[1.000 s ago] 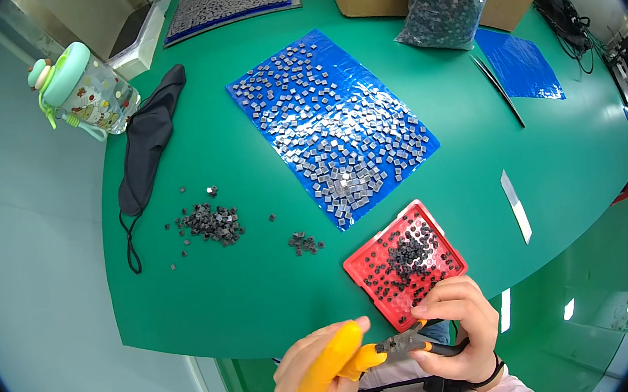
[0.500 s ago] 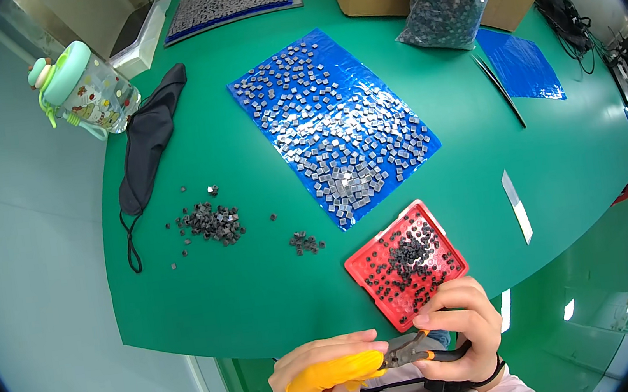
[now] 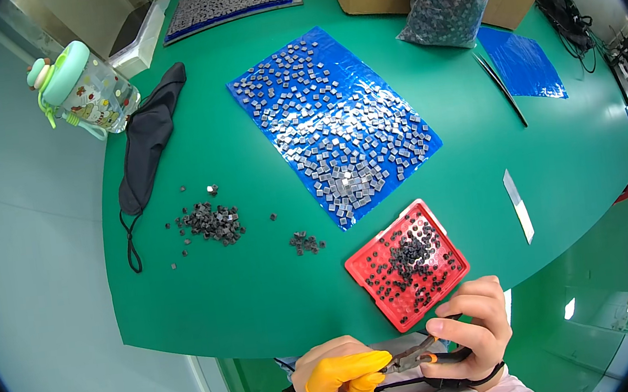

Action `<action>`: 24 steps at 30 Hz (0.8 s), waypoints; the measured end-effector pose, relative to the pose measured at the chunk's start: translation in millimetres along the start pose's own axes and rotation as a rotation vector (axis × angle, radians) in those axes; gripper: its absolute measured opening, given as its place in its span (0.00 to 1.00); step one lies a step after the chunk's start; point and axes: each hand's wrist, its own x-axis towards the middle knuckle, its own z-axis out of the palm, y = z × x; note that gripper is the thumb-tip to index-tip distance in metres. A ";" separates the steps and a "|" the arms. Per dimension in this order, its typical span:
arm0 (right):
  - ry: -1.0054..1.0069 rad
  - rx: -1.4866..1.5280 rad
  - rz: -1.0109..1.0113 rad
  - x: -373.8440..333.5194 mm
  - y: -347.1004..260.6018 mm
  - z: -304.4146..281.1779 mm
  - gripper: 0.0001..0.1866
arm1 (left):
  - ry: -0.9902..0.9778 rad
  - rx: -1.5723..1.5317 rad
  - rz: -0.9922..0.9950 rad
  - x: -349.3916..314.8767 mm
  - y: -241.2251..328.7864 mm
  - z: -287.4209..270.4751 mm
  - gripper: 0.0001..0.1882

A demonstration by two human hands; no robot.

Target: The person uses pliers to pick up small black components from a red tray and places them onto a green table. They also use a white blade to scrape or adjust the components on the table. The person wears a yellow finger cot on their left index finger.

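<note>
At the table's near edge, my right hand (image 3: 478, 329) is wrapped round the handles of a pair of pliers (image 3: 411, 358) with dark and orange grips. My left hand (image 3: 336, 385), its thumb and a finger covered in yellow, is closed in a pinch at the tips of the pliers' jaws. Whatever lies between those fingers is hidden. Just beyond both hands is a shallow red tray (image 3: 372, 257), strewn with small black parts (image 3: 414, 256) that heap up in its middle.
A blue sheet (image 3: 396, 100) covered with small square metal pieces lies mid-table. Small dark parts (image 3: 212, 224) are piled at left. Around them are a black mask (image 3: 148, 154), a bottle (image 3: 93, 90), a filled plastic bag (image 3: 448, 7), tweezers (image 3: 501, 91) and a blade (image 3: 517, 206).
My left hand has shifted slightly right, its yellow-covered fingers now bent into a tighter pinch at the jaws. The right hand's fingers have opened a little, away from the tray.
</note>
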 end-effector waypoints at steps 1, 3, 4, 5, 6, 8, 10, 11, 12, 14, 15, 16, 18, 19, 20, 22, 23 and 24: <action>-0.001 -0.005 -0.003 -0.6 0.1 0.0 0.28 | -0.011 0.013 0.033 -3.0 -5.2 -1.4 0.13; -0.003 -0.013 -0.010 -1.2 -0.2 -0.1 0.28 | -0.070 0.020 0.108 -8.2 -22.5 -10.8 0.12; 0.002 -0.018 -0.004 -0.7 -0.9 -0.1 0.28 | -0.080 0.040 0.099 -12.4 -26.1 -11.1 0.12; 0.007 -0.022 0.002 0.1 -1.8 0.0 0.28 | -0.090 0.061 0.091 -13.5 -27.8 -11.0 0.12; 0.008 -0.021 0.006 1.4 -2.3 1.4 0.27 | -0.055 0.111 0.030 -10.8 -17.6 -2.7 0.13; 0.020 0.006 0.032 0.0 -0.6 2.4 0.27 | 0.021 0.132 -0.030 -0.8 -2.6 6.8 0.13; 0.026 0.036 0.051 -0.5 1.3 2.5 0.26 | 0.115 0.085 -0.031 14.3 6.4 10.3 0.11; 0.025 0.053 0.058 0.1 2.4 2.3 0.26 | 0.168 -0.028 -0.038 16.6 8.5 13.8 0.11; 0.024 0.070 0.064 0.6 2.5 2.3 0.26 | 0.222 -0.141 -0.046 18.2 10.7 17.4 0.12; 0.036 0.101 0.074 1.4 2.3 3.3 0.25 | 0.302 -0.396 -0.050 14.8 11.4 19.9 0.13; 0.043 0.113 0.084 0.8 2.9 3.9 0.25 | 0.236 -0.283 -0.034 14.8 10.9 16.1 0.13; 0.041 0.127 0.086 0.3 3.4 4.6 0.25 | 0.169 -0.169 -0.017 15.2 10.8 8.5 0.12; 0.037 0.154 0.088 0.5 3.6 5.7 0.24 | 0.121 -0.022 -0.005 17.8 10.1 4.0 0.11; 0.033 0.167 0.090 1.4 3.1 5.8 0.24 | 0.109 -0.009 0.011 17.3 9.3 2.7 0.11; 0.029 0.180 0.093 2.5 2.4 5.8 0.24 | 0.096 0.004 0.027 16.4 8.0 0.2 0.11; 0.024 0.178 0.094 3.5 1.1 4.7 0.24 | 0.078 0.020 0.029 15.9 8.7 -2.6 0.11; 0.023 0.168 0.089 3.7 0.4 4.0 0.24 | 0.076 0.028 0.016 15.5 11.7 -3.0 0.11; 0.022 0.162 0.087 3.4 1.1 4.9 0.24 | 0.073 0.038 0.001 15.3 12.6 -3.3 0.11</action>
